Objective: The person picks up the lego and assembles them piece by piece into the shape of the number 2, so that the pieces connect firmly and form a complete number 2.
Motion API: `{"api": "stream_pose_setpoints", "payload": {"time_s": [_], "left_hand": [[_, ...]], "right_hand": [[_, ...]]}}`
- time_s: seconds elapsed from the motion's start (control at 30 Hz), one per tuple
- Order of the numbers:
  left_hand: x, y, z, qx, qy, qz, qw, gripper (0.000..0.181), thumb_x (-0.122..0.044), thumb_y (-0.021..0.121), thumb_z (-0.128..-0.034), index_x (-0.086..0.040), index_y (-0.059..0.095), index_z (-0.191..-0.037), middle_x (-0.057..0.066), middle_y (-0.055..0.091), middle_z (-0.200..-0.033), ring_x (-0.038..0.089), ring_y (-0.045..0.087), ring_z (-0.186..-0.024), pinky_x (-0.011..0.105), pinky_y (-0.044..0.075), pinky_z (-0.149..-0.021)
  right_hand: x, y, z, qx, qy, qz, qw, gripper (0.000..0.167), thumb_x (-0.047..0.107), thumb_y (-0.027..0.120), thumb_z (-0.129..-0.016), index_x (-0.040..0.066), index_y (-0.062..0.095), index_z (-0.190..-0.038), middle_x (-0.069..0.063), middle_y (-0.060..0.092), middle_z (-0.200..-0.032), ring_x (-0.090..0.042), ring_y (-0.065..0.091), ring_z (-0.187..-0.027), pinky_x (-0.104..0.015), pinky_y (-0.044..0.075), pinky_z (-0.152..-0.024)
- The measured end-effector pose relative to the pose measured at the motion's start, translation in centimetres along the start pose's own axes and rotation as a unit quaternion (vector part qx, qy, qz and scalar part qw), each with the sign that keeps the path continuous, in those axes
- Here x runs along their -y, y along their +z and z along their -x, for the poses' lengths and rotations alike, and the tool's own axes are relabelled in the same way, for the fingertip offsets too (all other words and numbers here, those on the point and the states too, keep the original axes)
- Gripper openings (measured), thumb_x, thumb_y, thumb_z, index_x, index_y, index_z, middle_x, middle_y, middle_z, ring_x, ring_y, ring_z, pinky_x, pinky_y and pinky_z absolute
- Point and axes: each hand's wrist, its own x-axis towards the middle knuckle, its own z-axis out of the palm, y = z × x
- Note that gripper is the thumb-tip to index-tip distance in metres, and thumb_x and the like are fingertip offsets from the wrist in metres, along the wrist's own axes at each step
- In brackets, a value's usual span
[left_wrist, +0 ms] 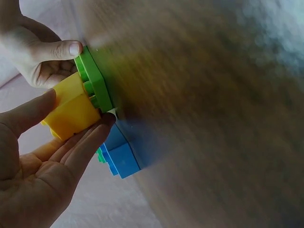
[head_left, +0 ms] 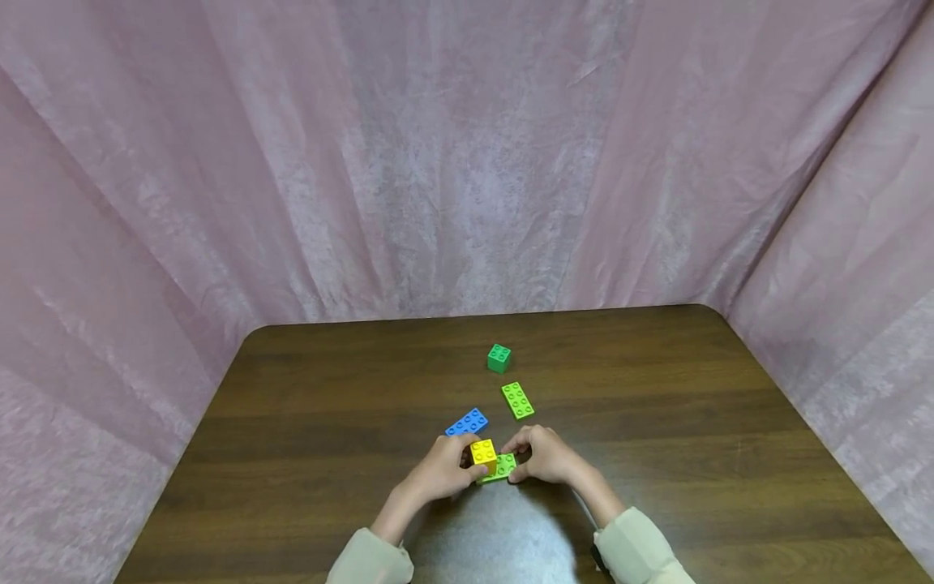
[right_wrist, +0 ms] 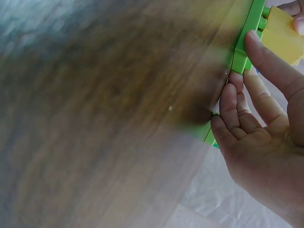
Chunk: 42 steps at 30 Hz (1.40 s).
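A yellow brick [head_left: 483, 454] is held between the thumb and fingers of my left hand [head_left: 442, 468]. It is at the left end of a light green studded plate [head_left: 503, 465], against the studs; I cannot tell whether it is pressed fully down. My right hand [head_left: 546, 456] pinches the right end of this plate between thumb and fingers. In the left wrist view, the yellow brick [left_wrist: 71, 111] meets the stud side of the green plate [left_wrist: 97, 78]. The right wrist view shows my right thumb on the edge of the plate [right_wrist: 248, 42].
Just beyond my left hand lies a blue plate [head_left: 468, 422]. A second light green plate [head_left: 518, 401] is farther back, and a dark green brick [head_left: 499, 358] stands behind it. All are on a brown wooden table [head_left: 328, 389], with pink curtains [head_left: 467, 162] around it.
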Motion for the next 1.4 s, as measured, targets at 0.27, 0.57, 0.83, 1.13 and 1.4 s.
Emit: {"api": "stream_pose_setpoints", "payload": {"time_s": [0.27,0.57,0.83,1.13,1.4], "left_hand": [[0.0,0.2,0.1,0.009,0.002,0.013,0.9999,0.031,-0.012,0.070,-0.0885,0.007,0.062,-0.112,0.011,0.066,-0.093,0.013,0.056,-0.078,0.023,0.048,-0.066],[0.0,0.1,0.1,0.015,0.001,0.016,0.9998,0.030,-0.009,0.070,-0.0882,0.008,0.062,-0.112,0.012,0.067,-0.095,0.014,0.057,-0.081,0.024,0.050,-0.069],[-0.6,0.0,0.4,0.019,0.006,-0.013,0.9997,0.024,-0.007,0.069,-0.0882,0.005,0.057,-0.106,0.009,0.062,-0.087,0.013,0.052,-0.077,0.023,0.044,-0.065],[-0.9,0.2,0.6,0.020,0.001,-0.026,0.9995,0.025,-0.009,0.067,-0.0904,0.004,0.055,-0.108,0.009,0.061,-0.089,0.013,0.051,-0.078,0.024,0.044,-0.066],[-0.8,0.5,0.5,0.008,0.002,-0.030,0.9995,0.024,-0.009,0.067,-0.0901,0.004,0.056,-0.108,0.010,0.063,-0.090,0.012,0.052,-0.077,0.023,0.046,-0.066]], "right_hand": [[-0.1,-0.1,-0.1,0.004,0.000,-0.003,1.0000,0.032,0.009,0.088,-0.067,0.005,0.076,-0.096,-0.003,0.069,-0.091,-0.014,0.058,-0.084,-0.022,0.047,-0.071],[-0.1,-0.1,0.0,0.002,0.010,-0.007,0.9999,0.032,0.009,0.088,-0.066,0.006,0.077,-0.096,-0.002,0.070,-0.091,-0.013,0.059,-0.084,-0.022,0.047,-0.071],[-0.1,-0.1,-0.1,0.004,0.008,-0.005,0.9999,0.033,0.010,0.088,-0.066,0.006,0.077,-0.096,-0.002,0.071,-0.092,-0.014,0.060,-0.085,-0.022,0.048,-0.072],[0.0,0.0,-0.2,-0.006,0.016,0.001,0.9999,0.032,0.009,0.090,-0.064,0.007,0.078,-0.094,-0.003,0.072,-0.090,-0.013,0.059,-0.082,-0.023,0.049,-0.070],[0.2,0.1,-0.1,-0.019,0.018,-0.001,0.9996,0.032,0.009,0.090,-0.063,0.006,0.078,-0.092,-0.005,0.074,-0.091,-0.014,0.061,-0.082,-0.024,0.051,-0.069]]}}
